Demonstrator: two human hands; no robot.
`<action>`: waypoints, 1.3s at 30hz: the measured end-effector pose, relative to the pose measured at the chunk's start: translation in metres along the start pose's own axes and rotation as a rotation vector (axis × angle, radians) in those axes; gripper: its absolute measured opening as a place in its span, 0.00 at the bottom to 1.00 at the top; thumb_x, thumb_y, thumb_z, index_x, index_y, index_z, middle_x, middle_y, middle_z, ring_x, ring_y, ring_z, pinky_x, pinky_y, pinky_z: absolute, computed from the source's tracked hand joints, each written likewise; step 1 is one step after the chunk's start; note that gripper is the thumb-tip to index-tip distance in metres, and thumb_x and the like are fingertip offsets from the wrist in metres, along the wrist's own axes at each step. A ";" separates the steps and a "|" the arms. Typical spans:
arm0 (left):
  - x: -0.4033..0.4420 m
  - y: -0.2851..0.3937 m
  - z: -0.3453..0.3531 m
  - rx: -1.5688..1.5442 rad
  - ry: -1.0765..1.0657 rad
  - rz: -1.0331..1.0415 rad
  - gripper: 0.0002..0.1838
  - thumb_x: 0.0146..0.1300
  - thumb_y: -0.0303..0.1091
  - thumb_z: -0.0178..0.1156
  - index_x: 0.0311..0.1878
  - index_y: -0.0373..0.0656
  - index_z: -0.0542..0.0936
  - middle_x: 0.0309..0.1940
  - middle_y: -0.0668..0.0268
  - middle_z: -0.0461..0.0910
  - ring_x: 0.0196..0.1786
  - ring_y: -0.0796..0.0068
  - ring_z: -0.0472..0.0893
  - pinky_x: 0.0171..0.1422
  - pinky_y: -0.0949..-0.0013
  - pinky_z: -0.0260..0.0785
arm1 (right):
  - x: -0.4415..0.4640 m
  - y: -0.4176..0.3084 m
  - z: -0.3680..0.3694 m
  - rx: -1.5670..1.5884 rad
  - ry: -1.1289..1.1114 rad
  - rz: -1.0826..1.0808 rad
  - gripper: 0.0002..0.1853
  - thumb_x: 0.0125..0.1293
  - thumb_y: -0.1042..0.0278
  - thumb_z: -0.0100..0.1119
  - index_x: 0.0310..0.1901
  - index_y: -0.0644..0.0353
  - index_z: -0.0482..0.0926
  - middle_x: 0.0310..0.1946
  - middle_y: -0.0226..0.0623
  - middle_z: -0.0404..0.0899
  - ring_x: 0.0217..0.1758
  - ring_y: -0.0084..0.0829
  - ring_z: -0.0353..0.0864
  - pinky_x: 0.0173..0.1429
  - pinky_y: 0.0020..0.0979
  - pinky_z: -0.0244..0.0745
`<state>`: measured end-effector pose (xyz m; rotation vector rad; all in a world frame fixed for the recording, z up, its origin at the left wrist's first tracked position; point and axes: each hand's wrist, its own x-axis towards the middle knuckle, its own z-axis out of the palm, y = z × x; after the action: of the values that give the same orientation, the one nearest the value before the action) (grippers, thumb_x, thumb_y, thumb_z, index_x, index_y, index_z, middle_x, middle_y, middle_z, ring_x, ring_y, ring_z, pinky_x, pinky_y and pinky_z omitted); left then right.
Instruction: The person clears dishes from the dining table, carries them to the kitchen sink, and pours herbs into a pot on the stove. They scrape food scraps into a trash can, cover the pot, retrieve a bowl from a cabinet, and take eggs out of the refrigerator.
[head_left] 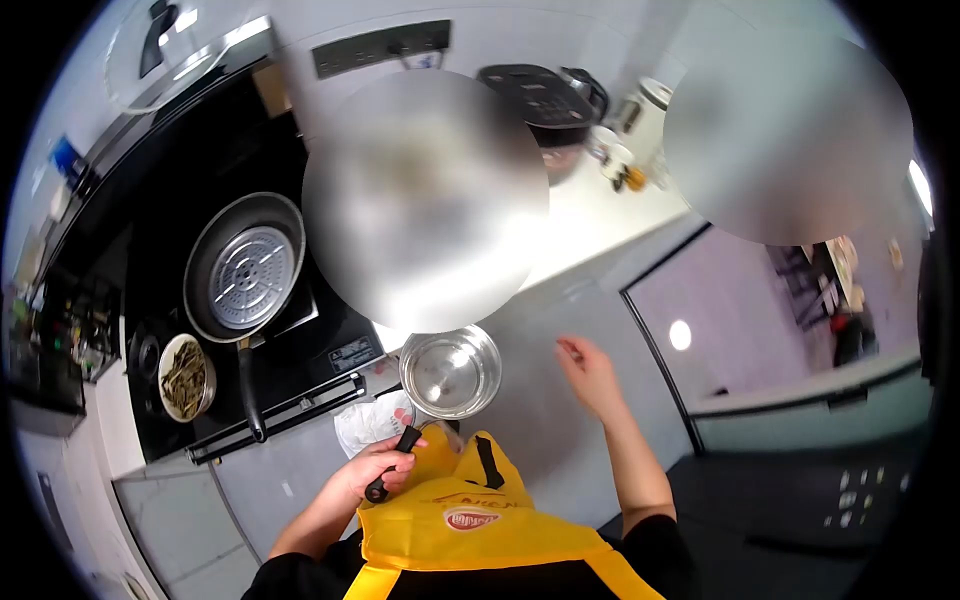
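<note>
My left hand [380, 468] is wrapped round the black handle [405, 440] of a shiny metal pot [450, 372], which hangs in front of the yellow apron [460, 500] near the counter's front edge. The pot's inside is bright with reflections; whether it holds liquid is hard to tell. Off to the right of the pot, my right hand [588, 372] is in the air with its fingers bent and partly together. It touches nothing I can see, and its fingertips are too small to read clearly.
A pan [213, 235] with a perforated metal plate [253, 278] sits on the black stove, beside a bowl [208, 390] of dark strips. A white cloth or bag [365, 425] hangs by the oven rail. A black appliance [540, 97] stands on the white counter [590, 225]; blurred patches hide parts.
</note>
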<state>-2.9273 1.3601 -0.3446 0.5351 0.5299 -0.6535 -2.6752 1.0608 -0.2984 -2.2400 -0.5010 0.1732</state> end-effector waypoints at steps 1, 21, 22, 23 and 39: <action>0.002 0.005 0.002 -0.039 -0.019 0.049 0.20 0.66 0.25 0.53 0.61 0.46 0.69 0.21 0.74 0.64 0.17 0.85 0.62 0.20 0.78 0.54 | 0.039 -0.001 0.014 0.106 -0.073 -0.003 0.15 0.66 0.62 0.58 0.50 0.62 0.78 0.42 0.44 0.82 0.40 0.34 0.82 0.42 0.30 0.77; 0.033 0.069 0.076 -0.454 0.318 0.606 0.22 0.61 0.23 0.55 0.60 0.42 0.69 0.19 0.73 0.65 0.14 0.85 0.61 0.18 0.78 0.52 | 0.430 -0.035 0.195 1.017 -0.765 0.675 0.15 0.60 0.80 0.42 0.49 0.74 0.69 0.43 0.57 0.78 0.46 0.49 0.83 0.52 0.43 0.82; 0.036 0.071 0.083 -0.486 0.326 0.626 0.22 0.61 0.23 0.55 0.60 0.43 0.69 0.19 0.73 0.64 0.14 0.85 0.61 0.17 0.78 0.52 | 0.424 -0.048 0.184 0.954 -0.735 0.649 0.17 0.60 0.80 0.42 0.51 0.78 0.67 0.43 0.59 0.78 0.44 0.49 0.83 0.51 0.42 0.83; 0.040 0.073 0.089 -0.516 0.334 0.644 0.22 0.61 0.23 0.55 0.59 0.43 0.69 0.19 0.72 0.64 0.14 0.85 0.61 0.17 0.78 0.52 | 0.419 -0.056 0.175 0.894 -0.702 0.623 0.18 0.61 0.80 0.42 0.52 0.81 0.65 0.43 0.60 0.77 0.41 0.49 0.84 0.49 0.40 0.83; 0.097 0.131 0.107 -0.554 0.204 0.823 0.24 0.66 0.24 0.48 0.65 0.35 0.60 0.20 0.68 0.63 0.10 0.85 0.58 0.11 0.78 0.52 | 0.368 0.053 -0.016 0.846 -0.820 0.759 0.21 0.64 0.74 0.46 0.59 0.67 0.63 0.49 0.48 0.74 0.41 0.46 0.83 0.43 0.40 0.84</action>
<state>-2.7416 1.3422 -0.2863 0.2496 0.5934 0.3366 -2.3189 1.1689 -0.3132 -1.3306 0.0736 1.4327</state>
